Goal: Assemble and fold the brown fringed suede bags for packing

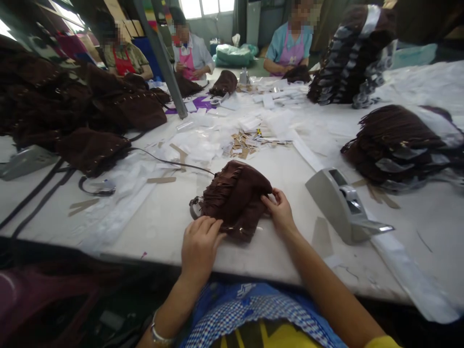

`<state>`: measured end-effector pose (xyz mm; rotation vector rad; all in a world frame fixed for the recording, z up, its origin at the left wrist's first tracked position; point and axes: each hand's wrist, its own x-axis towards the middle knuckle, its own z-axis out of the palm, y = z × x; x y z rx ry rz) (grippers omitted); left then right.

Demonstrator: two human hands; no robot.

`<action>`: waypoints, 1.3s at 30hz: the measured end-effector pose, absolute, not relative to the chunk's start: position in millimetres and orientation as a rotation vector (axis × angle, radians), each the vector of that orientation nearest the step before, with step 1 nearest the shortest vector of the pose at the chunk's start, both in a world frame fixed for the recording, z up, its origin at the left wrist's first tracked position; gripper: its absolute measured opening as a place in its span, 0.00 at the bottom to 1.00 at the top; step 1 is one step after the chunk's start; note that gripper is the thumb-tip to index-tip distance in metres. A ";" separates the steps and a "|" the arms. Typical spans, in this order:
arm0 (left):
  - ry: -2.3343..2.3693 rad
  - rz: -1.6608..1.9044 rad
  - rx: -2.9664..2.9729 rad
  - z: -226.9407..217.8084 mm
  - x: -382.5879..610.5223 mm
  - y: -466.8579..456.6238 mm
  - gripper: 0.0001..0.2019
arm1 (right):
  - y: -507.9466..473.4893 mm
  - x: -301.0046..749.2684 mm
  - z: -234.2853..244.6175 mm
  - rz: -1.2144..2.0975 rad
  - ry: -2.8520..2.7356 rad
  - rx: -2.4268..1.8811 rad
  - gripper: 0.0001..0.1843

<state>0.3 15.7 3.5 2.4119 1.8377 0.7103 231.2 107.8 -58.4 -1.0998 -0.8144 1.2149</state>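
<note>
A small brown suede bag with fringe (235, 193) lies on the white table (170, 217) right in front of me, a thin dark strap trailing from it to the left. My left hand (199, 244) rests on the bag's near left edge, fingers curled over it. On the bag's right side, my right hand (279, 208) pinches the suede with bent fingers.
A grey tape dispenser (344, 203) stands to the right of the bag. Piles of brown bags sit at the left (90, 111) and right (398, 140). Paper tags and white wrappers (246, 140) litter the middle. Three people work at the far side. A grey post (163, 58) slants up.
</note>
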 end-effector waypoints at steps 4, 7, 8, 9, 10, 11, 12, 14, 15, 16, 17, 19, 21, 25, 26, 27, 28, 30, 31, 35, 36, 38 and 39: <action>1.990 0.698 2.402 3.7 0.0 -8.8 0.09 | 107.7 237.1 -66.0 1.183 -0.857 -1.099 0.28; 1.773 0.634 2.333 -1.1 9.0 -34.3 0.12 | 109.5 238.1 -68.8 1.147 -0.895 -1.126 0.26; 1.656 0.611 2.275 -3.7 12.6 -41.4 0.13 | 110.4 237.9 -69.4 1.143 -0.902 -1.132 0.26; 1.547 0.608 2.193 -6.6 15.9 -46.7 0.12 | 111.4 237.6 -70.0 1.144 -0.909 -1.134 0.27; 1.473 0.638 2.096 -9.4 18.8 -50.0 0.11 | 112.3 237.4 -70.6 1.145 -0.919 -1.135 0.27; 1.449 0.701 1.990 -12.2 20.9 -50.9 0.09 | 113.1 237.3 -71.2 1.148 -0.938 -1.137 0.28; 1.471 0.782 1.880 -14.7 22.5 -49.7 0.09 | 113.6 237.4 -71.9 1.149 -0.961 -1.139 0.29; 1.581 0.930 1.669 -18.6 24.4 -42.3 0.09 | 114.2 237.8 -73.2 1.141 -0.997 -1.136 0.29; 1.619 0.967 1.583 -20.0 25.3 -37.4 0.10 | 114.3 238.0 -73.7 1.141 -1.005 -1.130 0.28; 1.627 0.975 1.514 -21.2 26.4 -32.5 0.11 | 114.4 238.2 -74.2 1.146 -1.006 -1.122 0.28; 1.611 0.966 1.460 -22.4 28.0 -28.3 0.11 | 114.4 238.2 -74.6 1.149 -1.003 -1.114 0.28; 1.555 0.945 1.387 -24.9 32.3 -23.1 0.12 | 114.7 238.1 -75.1 1.142 -1.005 -1.111 0.28; 1.495 0.954 1.308 -28.2 37.4 -23.0 0.12 | 115.1 237.9 -75.7 1.124 -1.019 -1.125 0.28; 1.289 1.023 1.030 -33.6 45.9 -31.9 0.16 | 115.5 237.4 -77.2 1.115 -1.031 -1.158 0.29; 1.247 1.047 0.956 -33.8 47.5 -34.2 0.17 | 115.4 237.3 -77.5 1.108 -1.040 -1.169 0.29; 1.216 1.068 0.891 -33.4 48.8 -36.1 0.17 | 115.2 237.1 -77.7 1.096 -1.053 -1.183 0.30; 1.193 1.089 0.837 -32.3 49.9 -37.6 0.17 | 114.9 236.9 -77.7 1.080 -1.069 -1.195 0.30; 1.151 1.122 0.750 -28.5 51.3 -39.2 0.17 | 114.0 236.5 -77.1 1.049 -1.097 -1.212 0.31; 1.132 1.135 0.710 -25.9 51.4 -39.5 0.17 | 113.4 236.3 -76.6 1.040 -1.107 -1.212 0.31; 1.043 1.184 0.539 -14.1 46.7 -37.9 0.17 | 110.3 235.4 -73.0 1.044 -1.132 -1.191 0.32; 1.006 1.202 0.481 -11.4 44.2 -36.9 0.16 | 109.3 235.0 -71.7 1.045 -1.132 -1.187 0.32; 0.925 1.246 0.335 -6.6 38.2 -34.0 0.12 | 107.0 234.0 -68.8 1.055 -1.115 -1.176 0.32; 0.892 1.269 0.256 -4.5 35.0 -32.2 0.09 | 105.8 233.4 -67.3 1.065 -1.098 -1.168 0.33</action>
